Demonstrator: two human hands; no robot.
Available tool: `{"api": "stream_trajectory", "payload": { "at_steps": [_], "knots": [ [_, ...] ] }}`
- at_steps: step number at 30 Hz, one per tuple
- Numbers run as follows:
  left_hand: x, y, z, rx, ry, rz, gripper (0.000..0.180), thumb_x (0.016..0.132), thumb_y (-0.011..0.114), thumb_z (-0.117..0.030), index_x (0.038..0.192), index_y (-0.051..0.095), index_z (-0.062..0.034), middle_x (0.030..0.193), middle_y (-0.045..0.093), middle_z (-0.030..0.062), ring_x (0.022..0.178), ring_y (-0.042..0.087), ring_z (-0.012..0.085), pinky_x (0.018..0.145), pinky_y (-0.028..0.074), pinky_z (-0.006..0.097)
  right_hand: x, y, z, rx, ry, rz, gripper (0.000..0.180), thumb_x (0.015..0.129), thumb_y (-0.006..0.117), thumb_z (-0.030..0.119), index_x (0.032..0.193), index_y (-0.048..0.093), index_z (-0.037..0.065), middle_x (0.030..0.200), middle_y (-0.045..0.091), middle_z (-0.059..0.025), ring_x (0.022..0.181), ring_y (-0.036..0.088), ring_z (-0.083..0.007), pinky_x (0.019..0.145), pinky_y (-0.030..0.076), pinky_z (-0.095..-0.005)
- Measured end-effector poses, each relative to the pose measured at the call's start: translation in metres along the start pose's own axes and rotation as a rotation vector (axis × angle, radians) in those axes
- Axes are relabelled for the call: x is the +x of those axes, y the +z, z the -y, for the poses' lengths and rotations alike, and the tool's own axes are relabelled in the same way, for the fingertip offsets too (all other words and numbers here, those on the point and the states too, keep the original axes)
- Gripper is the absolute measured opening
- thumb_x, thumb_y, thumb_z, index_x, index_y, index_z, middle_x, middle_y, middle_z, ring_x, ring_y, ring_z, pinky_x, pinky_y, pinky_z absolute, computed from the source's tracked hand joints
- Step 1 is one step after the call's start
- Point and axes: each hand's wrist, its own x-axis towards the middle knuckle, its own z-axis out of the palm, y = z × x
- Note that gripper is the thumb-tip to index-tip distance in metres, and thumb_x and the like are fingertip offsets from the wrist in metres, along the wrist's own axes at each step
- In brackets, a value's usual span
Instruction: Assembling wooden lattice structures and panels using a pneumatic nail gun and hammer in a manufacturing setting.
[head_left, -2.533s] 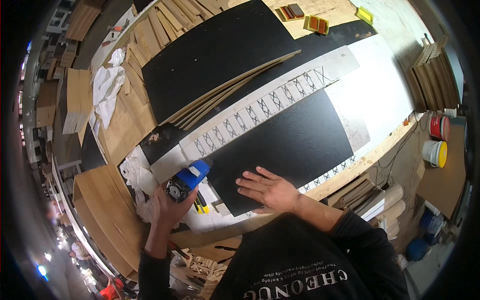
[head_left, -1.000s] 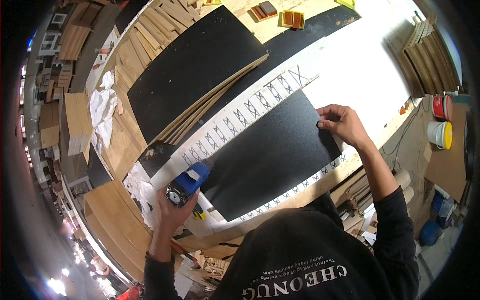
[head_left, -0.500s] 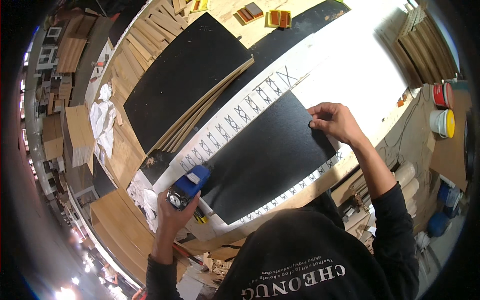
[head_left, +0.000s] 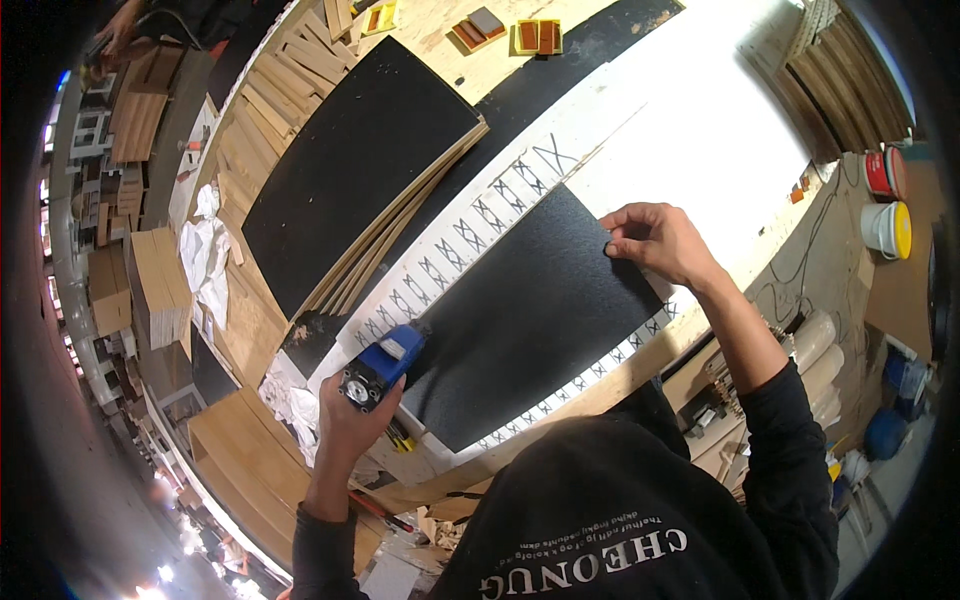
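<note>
A black rectangular panel (head_left: 540, 320) lies flat on a white board (head_left: 690, 130) marked with rows of hand-drawn crosses. At the panel's left end, my left hand (head_left: 350, 425) is closed around a blue and black handheld tool (head_left: 385, 365). The tool has a round silvery part facing me, and its far tip is by the panel's left edge; whether it touches is hard to see. My right hand (head_left: 655, 240) pinches the panel's right edge between thumb and fingers.
Beyond the board is a stack of black-topped panels (head_left: 360, 170), with wood strips (head_left: 270, 95) behind it. Yellow-edged blocks (head_left: 538, 38) sit at the far side. Crumpled white paper (head_left: 205, 255) lies left. Brown boards (head_left: 850, 90) and a white bucket (head_left: 885, 230) stand right.
The whole view has shifted slightly. My hands, the blue tool and the panel keep nearly the same places relative to one another.
</note>
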Motion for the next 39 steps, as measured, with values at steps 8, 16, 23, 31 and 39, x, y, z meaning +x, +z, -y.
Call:
{"api": "stream_trajectory", "payload": {
  "at_steps": [8, 16, 23, 31, 39],
  "knots": [
    [0.009, -0.001, -0.015, 0.063, -0.026, 0.074, 0.02, 0.071, 0.072, -0.016, 0.082, 0.064, -0.0004, 0.072, 0.066, 0.0121, 0.063, 0.064, 0.0238, 0.061, 0.049, 0.031, -0.001, -0.002, 0.002, 0.016, 0.058, 0.017, 0.022, 0.074, 0.069, 0.01, 0.095, 0.067, 0.006, 0.075, 0.066, -0.0023, 0.072, 0.061, -0.0111, 0.07, 0.047, -0.0262],
    [0.025, 0.001, -0.035, 0.211, -0.045, 0.228, 0.03, 0.074, 0.071, -0.015, 0.097, 0.061, 0.0005, 0.087, 0.065, 0.0102, 0.08, 0.062, 0.0181, 0.075, 0.048, 0.031, 0.001, -0.007, 0.002, -0.014, 0.029, 0.022, 0.024, 0.074, 0.069, 0.013, 0.097, 0.067, 0.006, 0.077, 0.067, -0.003, 0.074, 0.063, -0.0123, 0.07, 0.048, -0.0263],
    [0.028, 0.004, -0.035, 0.255, -0.025, 0.231, 0.03, 0.074, 0.07, -0.016, 0.097, 0.061, 0.0, 0.088, 0.065, 0.0109, 0.08, 0.062, 0.0191, 0.075, 0.048, 0.031, 0.003, -0.009, 0.0, -0.011, 0.035, 0.034, 0.023, 0.074, 0.068, 0.011, 0.097, 0.067, 0.005, 0.077, 0.067, -0.0025, 0.074, 0.063, -0.0119, 0.071, 0.048, -0.0263],
    [0.038, 0.009, -0.062, 0.314, -0.04, 0.231, 0.032, 0.074, 0.069, -0.017, 0.099, 0.06, 0.0, 0.087, 0.065, 0.0116, 0.08, 0.062, 0.0211, 0.074, 0.048, 0.032, 0.003, -0.009, -0.005, -0.025, 0.007, 0.016, 0.024, 0.072, 0.071, 0.01, 0.095, 0.068, 0.006, 0.069, 0.063, 0.0001, 0.066, 0.059, -0.0102, 0.066, 0.047, -0.025],
    [0.044, 0.015, -0.064, 0.341, -0.053, 0.236, 0.033, 0.073, 0.07, -0.018, 0.097, 0.061, 0.0011, 0.087, 0.064, 0.0129, 0.079, 0.062, 0.022, 0.073, 0.048, 0.032, 0.005, -0.01, -0.005, -0.063, -0.022, 0.025, 0.027, 0.072, 0.071, 0.018, 0.097, 0.068, 0.007, 0.076, 0.067, -0.0061, 0.073, 0.064, -0.0153, 0.069, 0.049, -0.0277]
  ]
}}
